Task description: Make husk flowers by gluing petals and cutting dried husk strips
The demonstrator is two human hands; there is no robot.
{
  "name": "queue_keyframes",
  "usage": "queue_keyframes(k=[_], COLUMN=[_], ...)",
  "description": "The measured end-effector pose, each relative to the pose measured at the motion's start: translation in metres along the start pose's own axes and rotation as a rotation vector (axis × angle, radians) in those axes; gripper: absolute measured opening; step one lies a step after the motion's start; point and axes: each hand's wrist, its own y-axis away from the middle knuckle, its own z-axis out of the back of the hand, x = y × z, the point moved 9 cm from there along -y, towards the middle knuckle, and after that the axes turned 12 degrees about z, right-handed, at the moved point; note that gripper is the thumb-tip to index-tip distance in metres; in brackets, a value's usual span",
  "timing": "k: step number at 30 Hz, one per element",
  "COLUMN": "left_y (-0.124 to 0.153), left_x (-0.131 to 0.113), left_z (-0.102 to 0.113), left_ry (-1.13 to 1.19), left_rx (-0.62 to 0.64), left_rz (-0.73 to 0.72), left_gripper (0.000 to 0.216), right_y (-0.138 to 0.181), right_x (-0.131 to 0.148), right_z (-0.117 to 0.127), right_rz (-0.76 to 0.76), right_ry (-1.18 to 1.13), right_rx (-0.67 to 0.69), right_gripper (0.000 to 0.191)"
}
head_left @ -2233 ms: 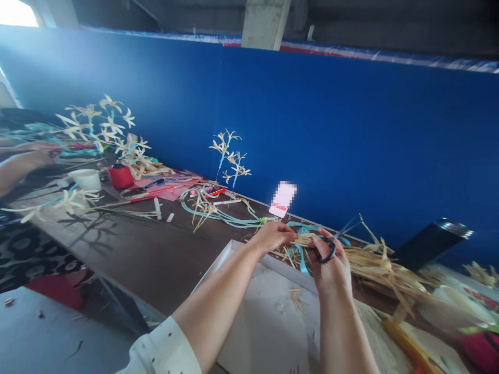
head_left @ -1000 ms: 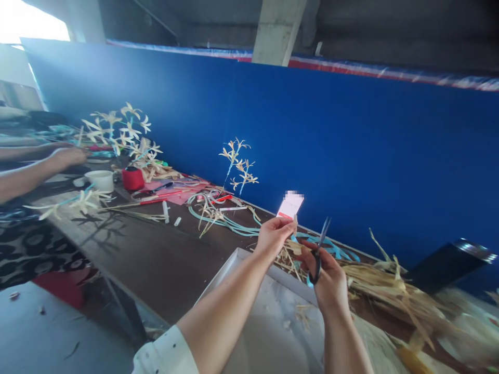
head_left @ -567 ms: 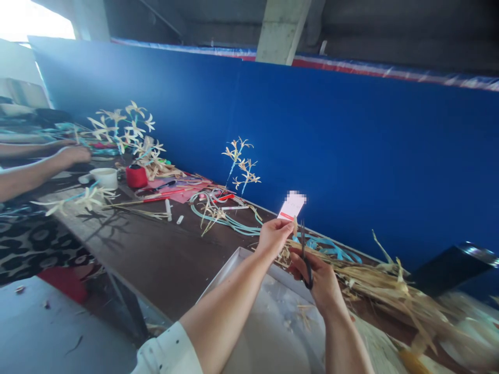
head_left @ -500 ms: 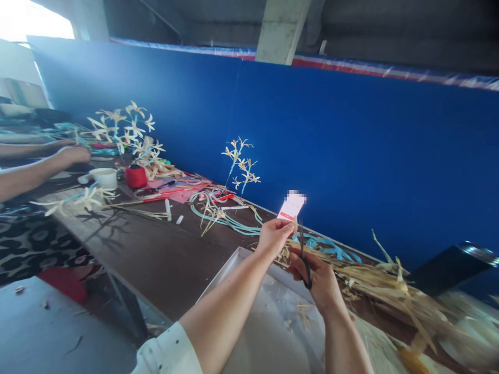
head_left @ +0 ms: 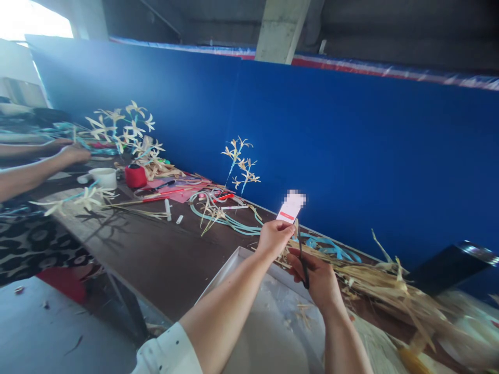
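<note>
My left hand [head_left: 275, 238] is raised over the table, its fingers pinched on a small strip of dried straw [head_left: 296, 227]. Just to its right, my right hand [head_left: 315, 274] grips black-handled scissors [head_left: 302, 259], their blades closed and pointing up at the strip. Both hands hover above the far edge of a white tray [head_left: 234, 259]. A heap of dried straw and husks [head_left: 385, 291] lies right behind them, with light blue ribbon [head_left: 327, 248] mixed in.
A blue partition [head_left: 351, 150] backs the brown table [head_left: 156, 249]. Straw flower stems [head_left: 238, 161], coiled blue cord [head_left: 222, 215], a red spool [head_left: 135, 176] and a white cup [head_left: 103, 177] lie to the left. Another person's hands [head_left: 66, 153] work at far left. A black cylinder [head_left: 448, 265] lies at right.
I lifted the straw strip off the heap with my left hand. The scissors' blades, open a second ago, have closed at the strip. The view shifted slightly right.
</note>
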Motion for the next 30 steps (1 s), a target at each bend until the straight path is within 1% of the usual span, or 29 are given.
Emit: queue_keyframes(k=[7,12,18,24,26,30], left_y=[0.004,0.002,0.002,0.003,0.003,0.001], left_x=[-0.002,-0.001,0.0,-0.001,0.0,0.003], left_z=[0.0,-0.001,-0.001,-0.002,-0.002,-0.002], left_ry=[-0.051,-0.049,-0.036,-0.034,-0.024,0.015], left_rx=[0.016,0.021,0.016,0.015,0.023,0.043], left_rz=[0.011,0.008,0.013,0.017,0.026,0.042], left_gripper=[0.022,0.024,0.023,0.023,0.023,0.024], right_y=[0.0,0.0,0.001,0.0,-0.001,0.0], right_x=[-0.001,0.002,0.005,0.002,0.003,0.004], right_z=[0.0,0.0,0.001,0.0,0.003,0.017], right_rz=[-0.003,0.032,0.013,0.038,0.042,0.022], right_ry=[0.038,0.057,0.078,0.029,0.025,-0.027], right_rx=[0.015,0.021,0.007,0.015,-0.01,-0.149], right_gripper=[0.054,0.053,0.052,0.048,0.049,0.053])
